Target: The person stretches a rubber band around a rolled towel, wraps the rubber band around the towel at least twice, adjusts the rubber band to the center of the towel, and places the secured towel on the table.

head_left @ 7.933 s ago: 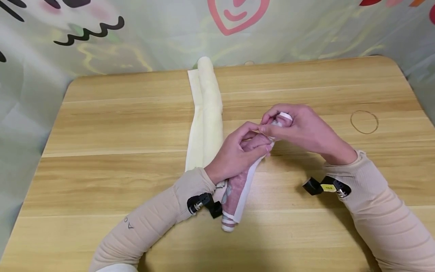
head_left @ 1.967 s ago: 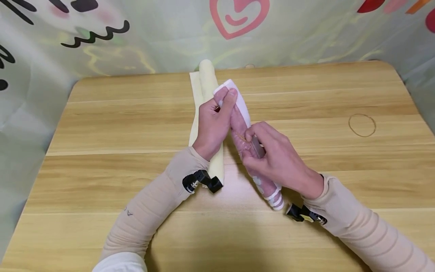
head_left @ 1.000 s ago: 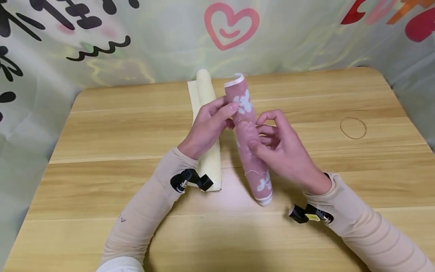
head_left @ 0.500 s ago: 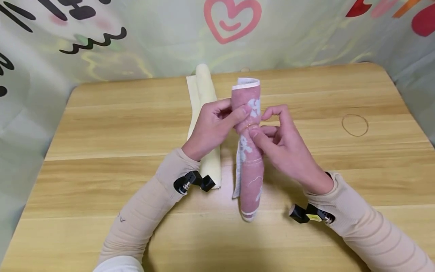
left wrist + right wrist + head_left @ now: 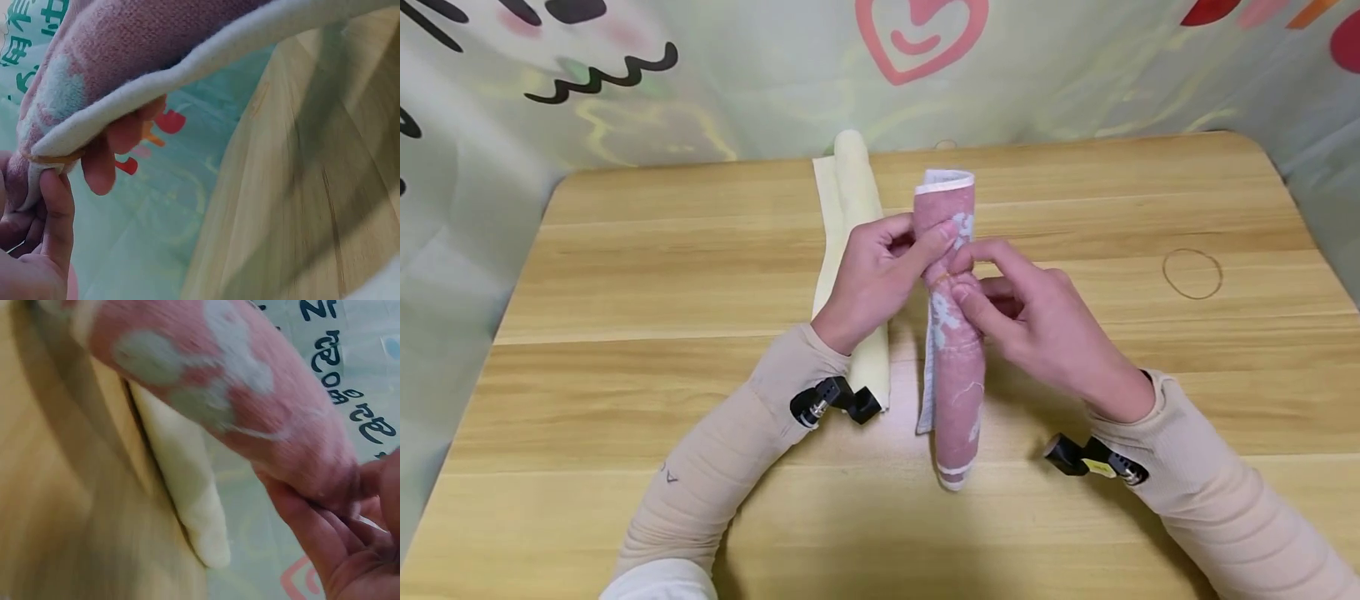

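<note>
Your left hand [image 5: 876, 279] grips the rolled pink towel [image 5: 958, 392] between thumb and fingers, its open end rising past them. Your right hand [image 5: 1056, 325] pinches it beside the thin band [image 5: 56, 159], the longer part below those fingertips.

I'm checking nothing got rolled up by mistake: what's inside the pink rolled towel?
At its far end, the pink rolled towel shows only its pale inner side. Deeper inside is covered by cloth, so I cannot tell whether anything lies there.
</note>
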`<control>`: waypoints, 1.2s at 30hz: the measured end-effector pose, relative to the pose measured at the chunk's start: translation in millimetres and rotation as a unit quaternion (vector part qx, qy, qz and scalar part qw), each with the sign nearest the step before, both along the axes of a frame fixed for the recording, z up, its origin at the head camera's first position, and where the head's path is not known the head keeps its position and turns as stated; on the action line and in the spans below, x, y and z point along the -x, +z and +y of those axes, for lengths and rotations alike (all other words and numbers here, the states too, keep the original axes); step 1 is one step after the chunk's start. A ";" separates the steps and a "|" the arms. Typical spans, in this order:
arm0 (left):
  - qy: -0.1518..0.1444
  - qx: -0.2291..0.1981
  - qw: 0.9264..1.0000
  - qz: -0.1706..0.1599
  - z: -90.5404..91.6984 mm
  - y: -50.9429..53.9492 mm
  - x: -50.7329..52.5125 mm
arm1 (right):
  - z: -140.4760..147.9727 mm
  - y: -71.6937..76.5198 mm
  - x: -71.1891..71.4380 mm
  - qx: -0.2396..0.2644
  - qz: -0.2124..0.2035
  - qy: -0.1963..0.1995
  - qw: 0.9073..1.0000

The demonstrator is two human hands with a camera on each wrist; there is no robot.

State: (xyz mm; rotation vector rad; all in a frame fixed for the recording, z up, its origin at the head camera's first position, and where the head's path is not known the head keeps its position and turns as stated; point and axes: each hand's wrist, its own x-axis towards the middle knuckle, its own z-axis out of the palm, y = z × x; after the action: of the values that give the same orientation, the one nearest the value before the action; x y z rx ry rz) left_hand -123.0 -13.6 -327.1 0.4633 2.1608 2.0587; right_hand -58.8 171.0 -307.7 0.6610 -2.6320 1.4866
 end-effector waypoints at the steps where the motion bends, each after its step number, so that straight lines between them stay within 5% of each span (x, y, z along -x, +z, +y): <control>1: -0.001 0.005 1.000 0.000 0.2 0.0 -0.1 | 0.8 0.7 0.5 -0.006 0.002 0.004 1.000; 6: -0.005 0.023 1.000 0.004 0.9 0.5 -0.7 | 2.3 -0.5 1.5 -0.008 0.016 0.011 1.000; 15: 0.016 0.028 0.999 0.008 2.4 2.9 -2.1 | 3.1 -4.1 1.1 -0.061 0.099 -0.010 0.993; 19: 0.036 0.033 0.999 0.005 2.2 2.5 -1.2 | 1.4 -4.1 -0.4 -0.071 0.069 -0.010 0.995; 27: 0.092 -0.023 0.995 -0.039 -2.5 -3.5 9.9 | -10.8 -12.4 -6.6 -0.063 -0.022 0.009 0.998; 36: 0.107 -0.026 0.992 -0.069 -6.4 -5.3 12.7 | -17.1 -21.8 -9.2 -0.060 0.068 0.018 0.996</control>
State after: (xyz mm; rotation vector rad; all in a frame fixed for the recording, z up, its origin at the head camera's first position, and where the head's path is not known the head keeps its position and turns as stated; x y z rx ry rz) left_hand -135.6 -20.0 -332.5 0.0922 2.1627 2.1861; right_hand -49.7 153.9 -329.5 0.7937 -2.6349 1.2504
